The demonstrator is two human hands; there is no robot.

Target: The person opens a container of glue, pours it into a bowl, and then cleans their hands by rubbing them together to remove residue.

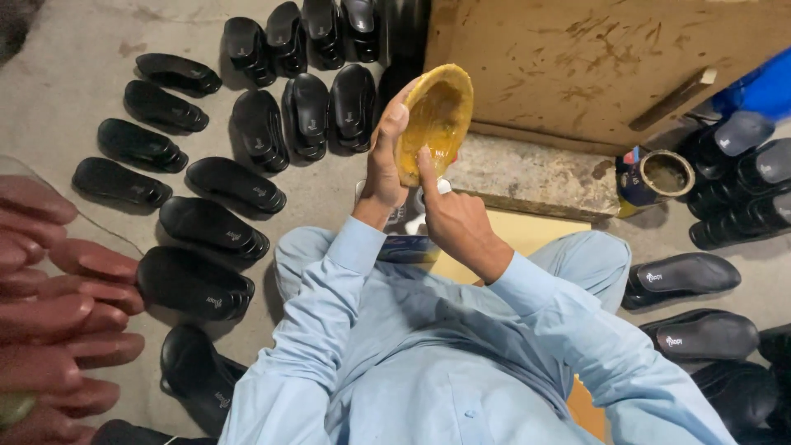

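- Left hand (384, 169) has its grip wrapped round the edge of a shoe sole (437, 119), thumb along the rim, sole held up at 12 o'clock from the lap, its yellow glue-wet face turned to the camera.
- Right hand (451, 216): forefinger stretched out, tip pressed on the wet face low down; other fingers curled in, nothing pinched.
- Risk: the wet coat looks slick, so the sole could slide in the left grip if the finger pushes hard.
- Risk: glue could run off the lower rim onto the light blue sleeve (527, 284) or the lap.
- Risk: open glue tin (657, 177) sits at 3 o'clock, near the right knee; a wide elbow swing might tip it.
- Room: black shoes (210, 227) lie in rows on the floor from 8 to 12 o'clock, more black shoes (688, 276) at 3 to 5 o'clock.
- Reddish soles (62, 313) stack at 8 o'clock on the frame's edge.
- Stone slab (527, 177) and board (593, 62) close off 1 o'clock; free floor is only the narrow strip just ahead of the knees.
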